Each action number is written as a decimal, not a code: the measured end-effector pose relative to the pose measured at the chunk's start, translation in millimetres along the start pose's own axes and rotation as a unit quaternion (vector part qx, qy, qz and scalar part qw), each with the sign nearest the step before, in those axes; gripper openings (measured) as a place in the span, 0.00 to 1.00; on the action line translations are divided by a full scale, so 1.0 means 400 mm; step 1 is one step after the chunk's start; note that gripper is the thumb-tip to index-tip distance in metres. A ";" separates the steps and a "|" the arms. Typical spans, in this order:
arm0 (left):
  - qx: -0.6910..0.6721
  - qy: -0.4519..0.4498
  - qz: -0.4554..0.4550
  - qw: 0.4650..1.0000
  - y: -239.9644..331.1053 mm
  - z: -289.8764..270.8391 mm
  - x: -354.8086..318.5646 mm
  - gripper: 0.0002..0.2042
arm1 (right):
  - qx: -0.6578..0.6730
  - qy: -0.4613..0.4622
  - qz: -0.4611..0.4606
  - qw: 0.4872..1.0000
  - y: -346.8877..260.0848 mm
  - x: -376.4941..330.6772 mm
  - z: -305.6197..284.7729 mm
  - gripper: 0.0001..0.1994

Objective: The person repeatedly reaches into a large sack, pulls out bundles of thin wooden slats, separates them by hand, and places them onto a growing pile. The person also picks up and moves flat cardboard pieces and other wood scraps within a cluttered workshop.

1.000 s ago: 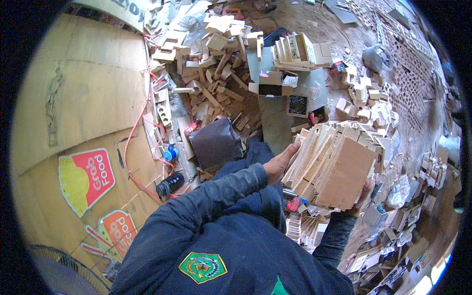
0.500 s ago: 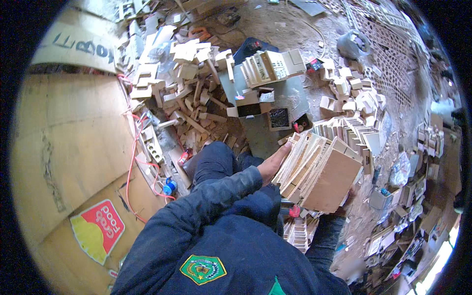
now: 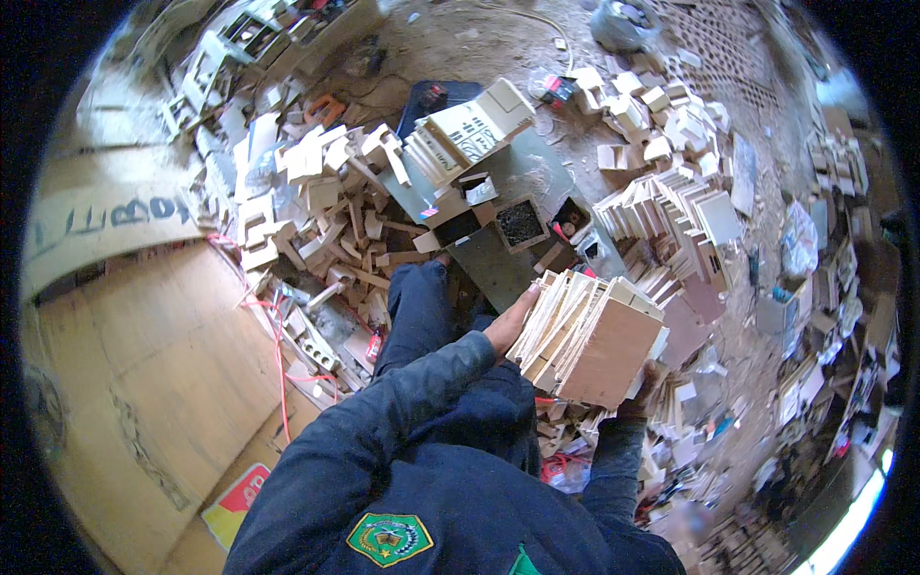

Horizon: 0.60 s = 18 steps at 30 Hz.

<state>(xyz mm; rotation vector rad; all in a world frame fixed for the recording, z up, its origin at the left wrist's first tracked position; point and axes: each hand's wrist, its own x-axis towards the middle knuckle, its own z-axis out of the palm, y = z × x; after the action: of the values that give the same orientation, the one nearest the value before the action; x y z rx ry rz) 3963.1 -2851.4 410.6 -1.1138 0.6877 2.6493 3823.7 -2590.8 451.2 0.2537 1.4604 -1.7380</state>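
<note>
A thick stack of thin wooden panels is held in front of me at my lap, with a reddish-brown sheet facing up and lighter edges fanned along its left side. My left hand grips the stack's left edge, its fingers partly hidden by the panels. At the lower right corner my right hand holds the other side, in shadow. Just beyond the stack stands a low grey-green worktable, which bears a small open box of dark bits and a row of pale wooden boards with dark markings.
Heaped wood offcuts lie left of the worktable. Rows of thin panels stand on the floor to the right. A large plywood sheet fills the left side, with a red cord along its edge. A grey bucket stands far off.
The view has turned, so the surroundings sit differently. The stack has come slightly left in the picture, still between both hands. More panels show on the floor beyond its right side.
</note>
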 end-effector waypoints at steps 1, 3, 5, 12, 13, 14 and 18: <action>0.010 -0.001 -0.007 1.000 -0.009 -0.008 0.012 0.35 | 0.010 0.010 0.008 1.000 0.028 -0.005 -0.013 0.30; 0.027 -0.011 -0.029 0.999 -0.029 -0.029 0.033 0.35 | 0.027 0.049 0.014 0.998 0.095 -0.021 -0.043 0.30; 0.031 -0.029 -0.046 0.998 -0.050 -0.045 0.058 0.34 | 0.048 0.105 0.007 0.993 0.165 -0.024 -0.075 0.31; 0.024 -0.021 -0.153 0.988 -0.063 -0.181 0.104 0.34 | 0.116 0.149 0.082 0.979 0.353 -0.037 -0.083 0.37; 0.017 -0.018 -0.146 0.989 -0.057 -0.210 0.111 0.34 | 0.082 0.182 0.077 0.977 0.387 -0.025 -0.066 0.37; 0.042 -0.009 -0.149 0.988 -0.046 -0.247 0.118 0.34 | 0.069 0.215 0.100 0.969 0.427 -0.002 -0.046 0.37; 0.010 0.012 -0.172 0.985 -0.037 -0.396 0.175 0.33 | 0.098 0.189 0.170 0.962 0.566 0.079 0.000 0.38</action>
<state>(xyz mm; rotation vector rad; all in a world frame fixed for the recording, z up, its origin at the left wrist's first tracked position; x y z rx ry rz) 4018.5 -2915.6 258.9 -1.1427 0.4724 2.3368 3960.6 -2600.5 268.2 0.9314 1.4010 -1.6021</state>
